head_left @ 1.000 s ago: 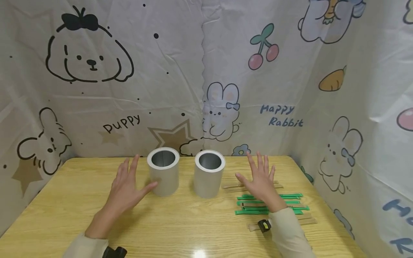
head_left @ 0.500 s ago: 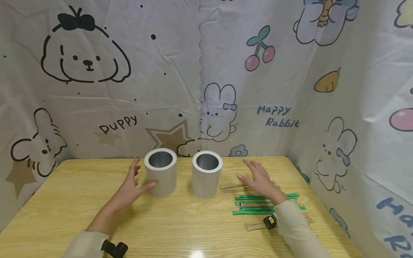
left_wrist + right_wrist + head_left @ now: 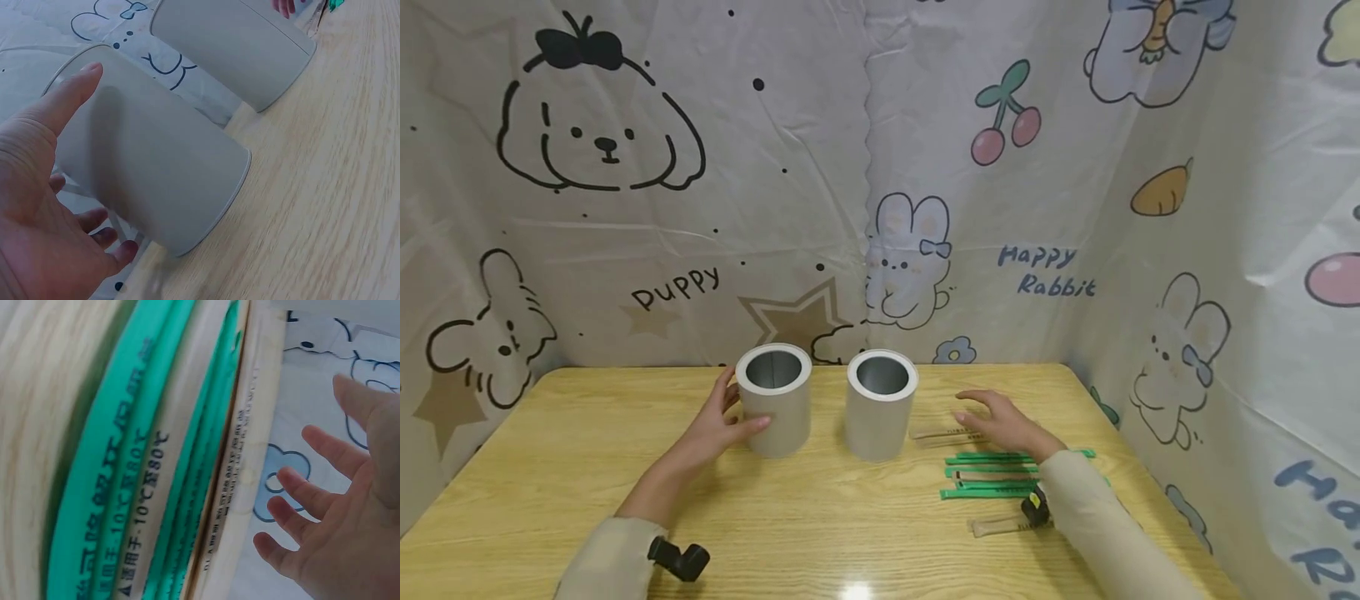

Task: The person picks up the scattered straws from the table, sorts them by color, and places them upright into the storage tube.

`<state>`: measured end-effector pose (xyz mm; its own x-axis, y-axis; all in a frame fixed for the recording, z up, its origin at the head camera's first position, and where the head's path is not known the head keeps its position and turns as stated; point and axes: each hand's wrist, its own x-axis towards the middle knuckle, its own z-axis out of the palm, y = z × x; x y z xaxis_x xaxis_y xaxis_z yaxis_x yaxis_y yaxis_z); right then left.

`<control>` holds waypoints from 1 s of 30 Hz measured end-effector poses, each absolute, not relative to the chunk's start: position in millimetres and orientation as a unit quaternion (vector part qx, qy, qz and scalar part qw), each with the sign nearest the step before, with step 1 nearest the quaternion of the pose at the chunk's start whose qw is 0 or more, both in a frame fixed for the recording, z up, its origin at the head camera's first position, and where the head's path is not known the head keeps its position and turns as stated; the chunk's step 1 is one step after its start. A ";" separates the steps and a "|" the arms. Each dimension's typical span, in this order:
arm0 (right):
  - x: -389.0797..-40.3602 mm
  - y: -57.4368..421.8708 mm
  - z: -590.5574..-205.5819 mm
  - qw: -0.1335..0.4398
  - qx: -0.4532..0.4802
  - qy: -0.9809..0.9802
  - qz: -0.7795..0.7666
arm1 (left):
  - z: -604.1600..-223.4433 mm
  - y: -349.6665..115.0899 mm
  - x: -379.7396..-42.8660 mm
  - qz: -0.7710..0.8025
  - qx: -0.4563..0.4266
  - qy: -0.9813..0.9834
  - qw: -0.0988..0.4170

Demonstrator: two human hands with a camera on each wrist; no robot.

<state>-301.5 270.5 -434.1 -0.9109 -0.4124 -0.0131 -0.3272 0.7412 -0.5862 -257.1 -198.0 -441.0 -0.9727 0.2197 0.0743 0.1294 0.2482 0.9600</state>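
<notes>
Two off-white cylindrical canisters with open tops and grey insides stand upright on the table. My left hand (image 3: 711,432) is at the left canister (image 3: 786,429), its thumb across the front and its fingers at the far left side. In the left wrist view the thumb casts a shadow on this canister (image 3: 162,156), and the other fingers are spread behind it. To its right stands the right canister (image 3: 880,429). My right hand (image 3: 1006,423) hovers over green wrapped straws (image 3: 988,494) and beige wrapped straws (image 3: 942,433), its fingers loosely bent around nothing.
The straws lie in a row of parallel strips on the right of the wooden table (image 3: 820,525). A printed cloth (image 3: 820,167) hangs behind and at the sides. Small black cameras (image 3: 679,558) sit at both wrists.
My left hand has moved right, up to the left canister. The right hand, spread upright before, has lowered and bent its fingers. Canisters and straws stay in place.
</notes>
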 end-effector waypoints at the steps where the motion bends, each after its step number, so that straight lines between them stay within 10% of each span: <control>1: -303.2 270.7 -435.2 0.072 -0.201 0.930 -0.299 | -441.0 -197.4 -257.9 0.605 0.111 0.787 0.037; 30: -317.6 270.6 -449.6 0.087 -0.171 0.940 -0.284 | -460.8 -185.1 -275.9 0.632 0.077 0.767 0.083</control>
<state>-317.6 270.6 -449.6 -0.9268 -0.3698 -0.0656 -0.2715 0.7804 -0.5633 -275.9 -185.1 -460.8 -0.9745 0.2223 -0.0303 0.0128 0.1897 0.9818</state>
